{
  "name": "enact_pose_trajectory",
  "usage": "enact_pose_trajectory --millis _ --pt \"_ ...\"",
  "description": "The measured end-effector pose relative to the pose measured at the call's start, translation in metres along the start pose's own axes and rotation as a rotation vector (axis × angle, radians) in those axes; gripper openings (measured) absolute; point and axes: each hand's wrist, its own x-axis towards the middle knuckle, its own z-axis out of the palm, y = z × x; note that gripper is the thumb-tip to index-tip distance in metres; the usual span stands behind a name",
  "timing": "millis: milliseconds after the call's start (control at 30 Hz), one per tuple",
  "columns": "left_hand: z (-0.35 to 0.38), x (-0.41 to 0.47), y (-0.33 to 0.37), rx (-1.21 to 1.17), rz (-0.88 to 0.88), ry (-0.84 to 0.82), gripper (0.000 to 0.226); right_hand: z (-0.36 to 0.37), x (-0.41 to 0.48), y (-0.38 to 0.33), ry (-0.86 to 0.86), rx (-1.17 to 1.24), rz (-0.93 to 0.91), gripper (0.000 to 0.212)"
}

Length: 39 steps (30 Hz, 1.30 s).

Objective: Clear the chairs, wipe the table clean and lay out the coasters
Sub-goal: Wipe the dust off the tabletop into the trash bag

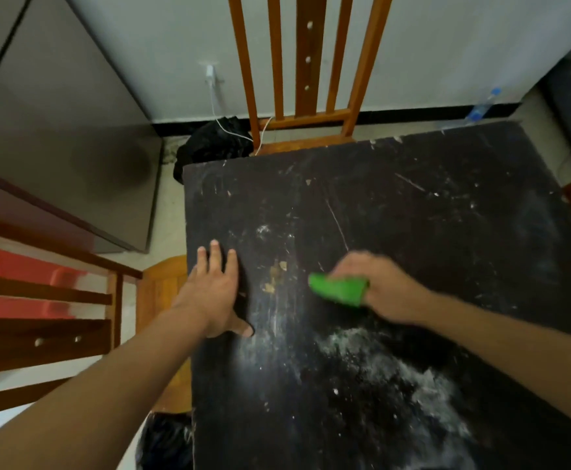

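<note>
Table (413, 232) top is matte black, scratched, dusted white. Left hand (216, 290) lies flat, fingers straight and spread. Right hand (379, 286) clamps a soft green cloth (338, 290), blurred.

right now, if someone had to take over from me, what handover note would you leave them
Left hand lies flat on the table, fingers straight, near its left edge.
Right hand grips the green cloth against the tabletop, mid table.
Done: wiping is under way.
Left: white powder smeared over the near right part, tan bits between the hands, and scattered specks farther out.
No coasters are in view and none are laid out.
The far chair has its seat mostly hidden, so I cannot tell if it is cleared.
</note>
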Motion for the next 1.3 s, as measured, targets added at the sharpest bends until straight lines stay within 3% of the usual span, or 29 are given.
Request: enact_pose_trajectory --millis 67,167,267,367,500,567,733,767,833,900,967,1033,1133,1300 --pt "0.008 -0.005 -0.007 -0.007 -0.043 -0.023 0.141 -0.026 0.052 0.012 0.271 -0.017 0.063 0.033" --pt "0.016 -0.003 -0.005 0.004 -0.061 -0.028 0.14 -0.063 0.145 0.047 0.543 -0.067 0.332 0.03" --pt "0.016 -0.002 -0.004 0.006 -0.071 -0.029 0.14 -0.075 0.199 0.066 0.665 -0.067 0.56 0.03" --pt "0.016 -0.001 -0.004 0.005 -0.061 -0.025 0.139 -0.057 0.221 0.045 0.621 -0.11 0.495 0.032" --pt "0.013 -0.004 -0.003 0.007 -0.067 -0.026 0.137 -0.004 0.177 -0.002 0.299 -0.164 0.038 0.039" --pt "0.012 -0.004 -0.003 -0.015 -0.065 -0.025 0.137 0.022 0.125 -0.013 0.142 -0.147 -0.106 0.043" --pt "0.013 -0.005 -0.003 -0.019 -0.061 -0.016 0.136 0.041 0.047 -0.027 -0.282 -0.049 -0.123 0.05" --pt "0.013 -0.005 -0.003 -0.02 -0.061 -0.016 0.136 0.033 0.058 -0.028 -0.247 -0.027 -0.127 0.043" --pt "0.013 -0.005 -0.003 -0.028 -0.06 -0.016 0.136 0.008 0.102 -0.019 0.024 0.001 -0.041 0.031" --pt "0.014 -0.005 -0.003 -0.031 -0.064 -0.018 0.136 -0.024 0.155 -0.002 0.283 -0.087 0.166 0.037" --pt "0.015 -0.005 -0.004 -0.028 -0.062 -0.015 0.136 -0.047 0.194 0.012 0.44 -0.106 0.341 0.038" --pt "0.016 -0.004 -0.005 -0.014 -0.054 -0.008 0.137 -0.049 0.212 0.012 0.515 -0.117 0.399 0.037" --pt "0.017 -0.003 -0.006 -0.011 -0.05 0.001 0.139 -0.017 0.197 -0.01 0.422 -0.211 0.253 0.039" --pt "0.02 -0.004 -0.011 -0.073 -0.019 0.052 0.142 0.044 0.086 -0.027 0.142 -0.233 -0.071 0.055"
